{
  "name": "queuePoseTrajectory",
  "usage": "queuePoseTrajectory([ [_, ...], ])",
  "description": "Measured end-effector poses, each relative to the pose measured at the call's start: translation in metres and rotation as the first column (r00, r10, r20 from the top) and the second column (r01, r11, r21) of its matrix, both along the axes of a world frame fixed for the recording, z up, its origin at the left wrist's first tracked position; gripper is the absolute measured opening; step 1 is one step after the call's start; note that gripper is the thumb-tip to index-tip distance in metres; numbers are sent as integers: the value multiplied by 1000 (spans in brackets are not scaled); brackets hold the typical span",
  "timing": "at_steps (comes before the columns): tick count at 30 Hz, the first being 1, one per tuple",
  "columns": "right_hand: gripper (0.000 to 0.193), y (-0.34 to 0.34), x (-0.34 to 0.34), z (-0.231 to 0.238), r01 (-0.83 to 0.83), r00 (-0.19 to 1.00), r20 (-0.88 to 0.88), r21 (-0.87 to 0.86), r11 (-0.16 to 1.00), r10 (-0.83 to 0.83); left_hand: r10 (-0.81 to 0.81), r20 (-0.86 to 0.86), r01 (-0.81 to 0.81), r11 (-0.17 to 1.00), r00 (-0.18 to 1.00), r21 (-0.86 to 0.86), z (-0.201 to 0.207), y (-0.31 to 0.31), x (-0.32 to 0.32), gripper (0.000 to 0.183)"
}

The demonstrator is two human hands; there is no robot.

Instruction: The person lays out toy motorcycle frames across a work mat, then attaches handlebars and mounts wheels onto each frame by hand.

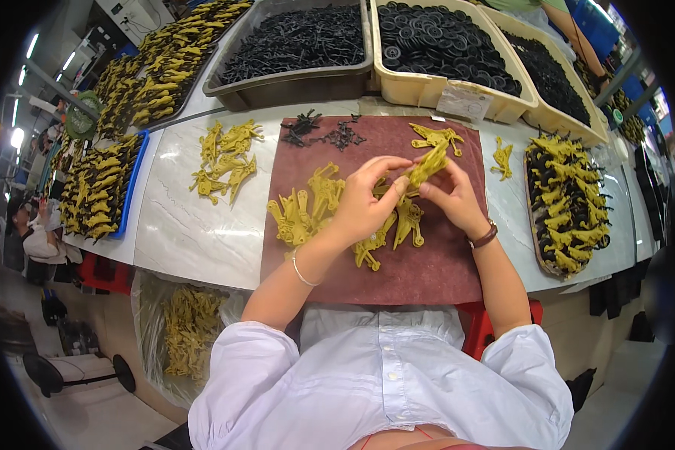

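Observation:
Above a maroon cloth (442, 277), I hold a yellow plastic part (429, 166) up between both hands. My left hand (366, 201) pinches its near left side with thumb and fingers. On its other side, the fingers and thumb of my right hand (457, 196) are closed on it. More yellow parts lie on the cloth below my hands, with a loose group (296, 217) left of my left wrist. Beyond my right hand rests another small group of yellow parts (436, 139). Small black pieces (343, 135) sit near the cloth's far edge. My fingers partly cover the held part.
Along the back stand a grey bin (232, 97) of black pieces and a cream bin (409, 88) of black wheels. A tray of yellow-and-black assemblies (570, 202) is at right; a blue tray (133, 187) holds more at left. Yellow parts (229, 157) lie on the white tabletop.

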State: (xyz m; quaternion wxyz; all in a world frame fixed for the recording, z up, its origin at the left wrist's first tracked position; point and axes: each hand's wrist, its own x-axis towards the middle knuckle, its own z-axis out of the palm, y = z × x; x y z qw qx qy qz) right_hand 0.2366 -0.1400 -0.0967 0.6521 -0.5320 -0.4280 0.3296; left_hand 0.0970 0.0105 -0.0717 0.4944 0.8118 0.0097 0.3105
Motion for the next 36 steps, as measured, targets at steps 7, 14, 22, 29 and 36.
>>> queuePoseTrajectory([
  [7,64,-3,3,8,71,988,-132,-29,997,-74,-199,-218,112,927,955,-358,15,-7,-6,38],
  [14,63,-6,-4,20,67,977,-203,-9,998,-68,-222,-232,171,960,947,-220,14,-9,-8,40],
  [22,37,-9,17,2,7,949,-314,61,998,13,-73,-16,55,857,997,-512,6,-2,-1,37],
  [29,33,-5,21,-8,120,903,-423,71,990,-79,-247,-90,178,868,965,-464,6,3,-5,23],
  [36,40,-4,8,7,25,870,-489,171,985,63,-245,-90,195,905,965,-378,1,-3,-3,20],
])
